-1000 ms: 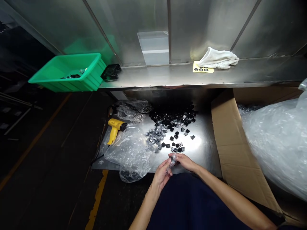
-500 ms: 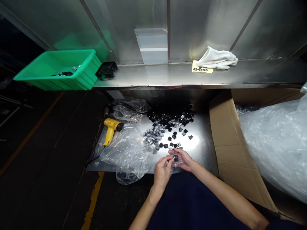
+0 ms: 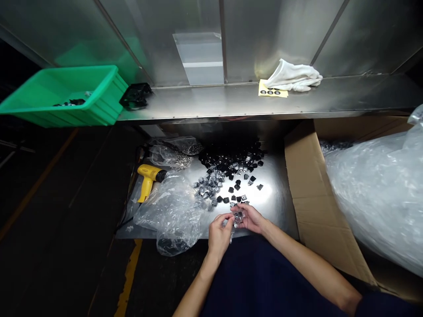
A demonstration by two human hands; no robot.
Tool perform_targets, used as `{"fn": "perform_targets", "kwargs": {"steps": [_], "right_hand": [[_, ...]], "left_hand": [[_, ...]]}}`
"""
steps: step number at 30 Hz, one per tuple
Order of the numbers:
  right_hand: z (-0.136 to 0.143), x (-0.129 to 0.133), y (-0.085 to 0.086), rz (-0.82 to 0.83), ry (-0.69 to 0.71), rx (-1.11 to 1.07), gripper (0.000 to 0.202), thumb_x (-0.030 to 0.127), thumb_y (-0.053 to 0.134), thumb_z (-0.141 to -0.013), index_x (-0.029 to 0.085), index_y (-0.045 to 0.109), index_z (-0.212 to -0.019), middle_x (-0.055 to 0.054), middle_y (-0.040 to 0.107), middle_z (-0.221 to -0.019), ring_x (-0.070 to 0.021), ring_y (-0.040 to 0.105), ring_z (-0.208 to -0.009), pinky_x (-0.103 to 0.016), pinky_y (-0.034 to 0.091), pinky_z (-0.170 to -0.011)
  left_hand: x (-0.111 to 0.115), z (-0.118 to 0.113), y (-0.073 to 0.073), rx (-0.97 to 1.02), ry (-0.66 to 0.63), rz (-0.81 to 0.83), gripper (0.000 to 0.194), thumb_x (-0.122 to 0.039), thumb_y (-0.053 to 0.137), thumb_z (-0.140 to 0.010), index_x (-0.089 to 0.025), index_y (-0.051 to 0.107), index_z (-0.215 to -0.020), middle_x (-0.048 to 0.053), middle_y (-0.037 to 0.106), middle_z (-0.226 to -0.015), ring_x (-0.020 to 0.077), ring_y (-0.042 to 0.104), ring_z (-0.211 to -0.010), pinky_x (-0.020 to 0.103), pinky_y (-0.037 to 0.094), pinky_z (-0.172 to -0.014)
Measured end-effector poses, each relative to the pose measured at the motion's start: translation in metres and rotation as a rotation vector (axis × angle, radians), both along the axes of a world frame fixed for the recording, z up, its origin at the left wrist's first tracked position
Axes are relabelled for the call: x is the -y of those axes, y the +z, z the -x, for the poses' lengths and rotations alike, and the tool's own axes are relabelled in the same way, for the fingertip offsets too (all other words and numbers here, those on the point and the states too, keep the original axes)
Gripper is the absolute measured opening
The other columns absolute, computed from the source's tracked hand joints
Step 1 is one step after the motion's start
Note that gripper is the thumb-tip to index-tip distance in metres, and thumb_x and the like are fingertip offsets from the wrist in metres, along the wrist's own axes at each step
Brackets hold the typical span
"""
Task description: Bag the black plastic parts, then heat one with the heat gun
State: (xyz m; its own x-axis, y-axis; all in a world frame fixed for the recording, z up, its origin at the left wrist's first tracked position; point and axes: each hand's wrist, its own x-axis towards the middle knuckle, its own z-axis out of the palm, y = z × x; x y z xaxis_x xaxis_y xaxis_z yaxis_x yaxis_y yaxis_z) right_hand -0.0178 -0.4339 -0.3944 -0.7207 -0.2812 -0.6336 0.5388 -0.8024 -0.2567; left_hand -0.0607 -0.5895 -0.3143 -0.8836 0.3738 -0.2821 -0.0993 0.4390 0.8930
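Note:
My left hand [image 3: 219,233] is closed in a pinch at the left edge of a small clear plastic piece [image 3: 239,215] that has a dark part in it. From the other side, my right hand [image 3: 251,218] grips the same piece between thumb and fingers. Just beyond the fingertips, several small black parts [image 3: 238,199] lie on the metal tabletop [image 3: 274,207]. A larger heap of black parts [image 3: 228,156] sits further back, and clear-wrapped pieces [image 3: 209,182] are clustered at its left front. Whether the held piece is a bag or a cover I cannot tell.
Left of the heap lie a yellow heat gun [image 3: 148,178], crumpled clear bags [image 3: 172,211] and a bag of small metal pieces [image 3: 180,154]. A cardboard box [image 3: 307,189] borders the right. The shelf above holds a green bin [image 3: 99,105] and white gloves [image 3: 294,75].
Both hands have stayed together around the clear plastic piece, with small finger movements. The piece has turned a little in them. The whole view has shifted slightly.

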Motion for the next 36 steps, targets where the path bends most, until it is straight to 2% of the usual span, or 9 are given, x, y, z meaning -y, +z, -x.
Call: {"fn": "perform_targets", "kwargs": {"steps": [4, 10, 15, 21, 23, 25, 28, 32, 36], "right_hand": [[0.002, 0.003, -0.002, 0.024, 0.038, 0.003, 0.027, 0.039, 0.057, -0.09, 0.014, 0.063, -0.098, -0.003, 0.066, -0.076, -0.0143, 0.064, -0.064, -0.025, 0.053, -0.055], [0.006, -0.004, 0.003, 0.025, 0.013, 0.001, 0.024, 0.034, 0.061, -0.088, 0.015, 0.062, -0.102, -0.005, 0.069, -0.088, -0.0156, 0.067, -0.071, -0.023, 0.052, -0.056], [0.013, -0.006, 0.01, -0.034, 0.051, -0.026, 0.027, 0.034, 0.061, -0.088, 0.016, 0.064, -0.108, -0.005, 0.068, -0.091, -0.0147, 0.065, -0.072, -0.023, 0.053, -0.055], [0.015, -0.001, 0.007, -0.127, 0.151, -0.06, 0.032, 0.038, 0.061, -0.087, 0.017, 0.064, -0.111, -0.006, 0.066, -0.092, -0.0134, 0.064, -0.071, -0.02, 0.05, -0.051], [0.016, 0.0, 0.006, -0.341, 0.205, -0.104, 0.034, 0.041, 0.054, -0.091, 0.016, 0.063, -0.113, -0.008, 0.067, -0.097, -0.0139, 0.065, -0.074, -0.022, 0.052, -0.055], [0.022, -0.001, 0.004, -0.72, 0.279, -0.156, 0.038, 0.042, 0.044, -0.095, 0.016, 0.062, -0.116, -0.01, 0.068, -0.101, -0.0152, 0.066, -0.076, -0.025, 0.054, -0.059], [0.048, -0.002, 0.004, -1.172, 0.358, -0.193, 0.039, 0.042, 0.038, -0.096, 0.017, 0.061, -0.115, -0.01, 0.069, -0.099, -0.018, 0.067, -0.078, -0.029, 0.054, -0.062], [0.11, -0.002, 0.008, -1.467, 0.369, -0.216, 0.038, 0.043, 0.052, -0.091, 0.022, 0.058, -0.123, -0.008, 0.069, -0.103, -0.0226, 0.065, -0.089, -0.035, 0.05, -0.079], [0.163, 0.0, 0.017, -1.706, 0.43, -0.241, 0.046, 0.036, 0.064, -0.084, 0.017, 0.058, -0.125, -0.016, 0.066, -0.111, -0.0308, 0.062, -0.103, -0.041, 0.044, -0.09]], "left_hand": [[-0.003, -0.001, 0.006, 0.045, 0.01, -0.064, 0.024, -0.039, 0.057, -0.088, -0.019, 0.069, -0.092, 0.006, 0.071, -0.096, 0.0198, 0.065, -0.084, 0.03, 0.05, -0.078], [0.002, -0.004, 0.018, 0.041, 0.081, -0.065, 0.024, -0.042, 0.053, -0.091, -0.019, 0.061, -0.094, 0.004, 0.067, -0.083, 0.0166, 0.062, -0.071, 0.027, 0.048, -0.067], [-0.002, -0.008, 0.015, 0.025, 0.063, -0.105, 0.019, -0.038, 0.052, -0.093, -0.02, 0.058, -0.095, 0.003, 0.065, -0.086, 0.0164, 0.062, -0.077, 0.026, 0.048, -0.071], [-0.003, -0.003, 0.014, 0.047, 0.192, -0.168, 0.024, -0.041, 0.053, -0.092, -0.02, 0.058, -0.101, 0.003, 0.064, -0.088, 0.0151, 0.06, -0.073, 0.026, 0.047, -0.069], [0.002, -0.001, 0.016, 0.102, 0.263, -0.186, 0.032, -0.045, 0.053, -0.091, -0.019, 0.059, -0.109, 0.003, 0.062, -0.084, 0.0139, 0.056, -0.066, 0.024, 0.045, -0.061], [0.009, 0.001, 0.015, 0.137, 0.306, -0.18, 0.038, -0.048, 0.054, -0.089, -0.018, 0.062, -0.112, 0.003, 0.062, -0.081, 0.0141, 0.054, -0.064, 0.024, 0.044, -0.058], [0.02, -0.002, 0.007, 0.233, 0.3, -0.146, 0.039, -0.051, 0.056, -0.087, -0.016, 0.067, -0.1, 0.003, 0.061, -0.074, 0.0144, 0.055, -0.065, 0.024, 0.043, -0.059], [0.029, -0.015, -0.007, 0.504, 0.215, -0.229, 0.042, -0.055, 0.064, -0.081, -0.015, 0.063, -0.094, 0.001, 0.059, -0.063, 0.0133, 0.056, -0.057, 0.023, 0.045, -0.056], [0.035, -0.02, -0.01, 0.595, 0.17, -0.271, 0.05, -0.056, 0.07, -0.075, -0.016, 0.061, -0.103, -0.007, 0.047, -0.052, 0.0074, 0.041, -0.04, 0.019, 0.036, -0.041]]}}
